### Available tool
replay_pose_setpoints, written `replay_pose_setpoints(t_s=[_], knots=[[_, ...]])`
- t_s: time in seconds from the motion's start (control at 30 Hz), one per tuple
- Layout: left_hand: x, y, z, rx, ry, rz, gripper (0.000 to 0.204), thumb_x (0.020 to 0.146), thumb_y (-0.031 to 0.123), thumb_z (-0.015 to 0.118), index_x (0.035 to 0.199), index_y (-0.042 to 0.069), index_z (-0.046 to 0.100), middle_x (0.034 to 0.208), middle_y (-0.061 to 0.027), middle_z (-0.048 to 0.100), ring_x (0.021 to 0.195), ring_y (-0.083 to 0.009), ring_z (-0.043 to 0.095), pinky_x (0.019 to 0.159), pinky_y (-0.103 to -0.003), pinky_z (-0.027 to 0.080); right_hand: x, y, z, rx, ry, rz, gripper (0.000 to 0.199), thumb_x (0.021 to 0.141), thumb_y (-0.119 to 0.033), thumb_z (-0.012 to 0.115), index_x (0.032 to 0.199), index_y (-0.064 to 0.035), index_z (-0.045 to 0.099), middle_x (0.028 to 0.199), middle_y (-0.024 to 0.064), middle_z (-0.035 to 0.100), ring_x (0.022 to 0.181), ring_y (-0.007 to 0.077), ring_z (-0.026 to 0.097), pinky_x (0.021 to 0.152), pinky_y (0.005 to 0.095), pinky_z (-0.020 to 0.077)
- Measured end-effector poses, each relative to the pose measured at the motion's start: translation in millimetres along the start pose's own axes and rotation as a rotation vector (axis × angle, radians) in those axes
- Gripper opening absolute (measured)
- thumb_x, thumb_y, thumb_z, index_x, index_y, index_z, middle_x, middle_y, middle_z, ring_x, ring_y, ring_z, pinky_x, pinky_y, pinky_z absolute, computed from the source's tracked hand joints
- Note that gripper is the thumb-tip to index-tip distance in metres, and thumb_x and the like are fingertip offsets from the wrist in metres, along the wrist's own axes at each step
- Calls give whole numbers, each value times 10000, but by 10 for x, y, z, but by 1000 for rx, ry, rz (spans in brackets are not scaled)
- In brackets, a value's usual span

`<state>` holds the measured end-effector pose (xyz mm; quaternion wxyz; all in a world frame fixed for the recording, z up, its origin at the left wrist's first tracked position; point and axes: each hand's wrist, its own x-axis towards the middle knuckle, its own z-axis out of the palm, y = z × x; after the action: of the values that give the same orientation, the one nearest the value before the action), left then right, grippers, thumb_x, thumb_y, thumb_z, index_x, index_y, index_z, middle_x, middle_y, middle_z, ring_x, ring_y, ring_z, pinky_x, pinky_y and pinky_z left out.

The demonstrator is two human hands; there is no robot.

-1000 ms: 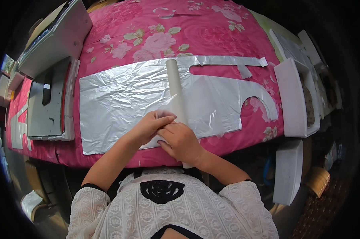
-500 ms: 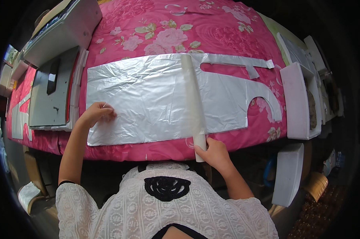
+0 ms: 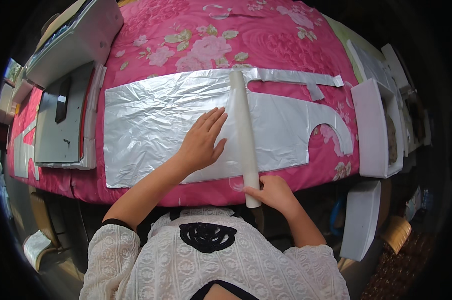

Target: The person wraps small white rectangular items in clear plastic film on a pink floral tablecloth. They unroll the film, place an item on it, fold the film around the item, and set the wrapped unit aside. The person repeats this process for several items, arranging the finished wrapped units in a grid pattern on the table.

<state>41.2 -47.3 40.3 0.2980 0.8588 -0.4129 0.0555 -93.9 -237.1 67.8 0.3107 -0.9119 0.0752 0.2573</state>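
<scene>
A shiny silvery plastic apron [image 3: 151,125] lies spread across the pink cloth, its neck loop and straps to the right. A long whitish roll [image 3: 245,130] rests across its middle, its near end jutting past the cloth's front edge. Around that near end my right hand [image 3: 272,192] is closed, thumb on top. My left hand [image 3: 204,140] lies flat on the apron just left of the roll, fingers stretched toward it and holding nothing. Wrinkles run through the apron's left half.
At the left stand a grey board with a dark handle [image 3: 62,102] on a white stack and a white foam box [image 3: 78,47]. Another white foam box [image 3: 370,127] is at the right. The floral cloth [image 3: 206,30] spreads beyond the apron.
My left hand has moved from the apron's left end rightward to near the roll, its fingers now straightened. The apron's left end has shifted slightly left and nearer. My right hand keeps its grip.
</scene>
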Motion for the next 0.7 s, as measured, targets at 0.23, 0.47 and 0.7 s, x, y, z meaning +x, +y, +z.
replay_pose_setpoints(t_s=[0.23, 0.47, 0.7], knots=[[64, -14, 620, 56, -96, -119, 618, 791, 219, 399, 1288, -97, 214, 1353, -255, 213, 1281, -365, 176, 1052, -436, 120, 993, -20, -410, 193, 225, -71, 555, 782, -485, 530, 735, 60, 619, 671, 198, 605, 635, 297, 604, 601, 355, 465], [108, 30, 659, 100, -149, -134, 652, 762, 220, 374, 1289, -114, 187, 1364, -263, 181, 1289, -367, 152, 1057, -430, 107, 2481, 131, -793, 1505, 279, -4, 325, 823, -317, 524, 886, 0, 553, 841, 123, 612, 757, 265, 587, 720, 362, 465], [94, 31, 618, 83, -142, -147, 655, 754, 215, 374, 1285, -120, 190, 1362, -266, 183, 1290, -368, 150, 1058, -424, 107, 2158, 859, -1791, 2215, 628, -485, 269, 847, -218, 397, 1024, -31, 474, 1065, 145, 563, 966, 271, 547, 820, 413, 434]])
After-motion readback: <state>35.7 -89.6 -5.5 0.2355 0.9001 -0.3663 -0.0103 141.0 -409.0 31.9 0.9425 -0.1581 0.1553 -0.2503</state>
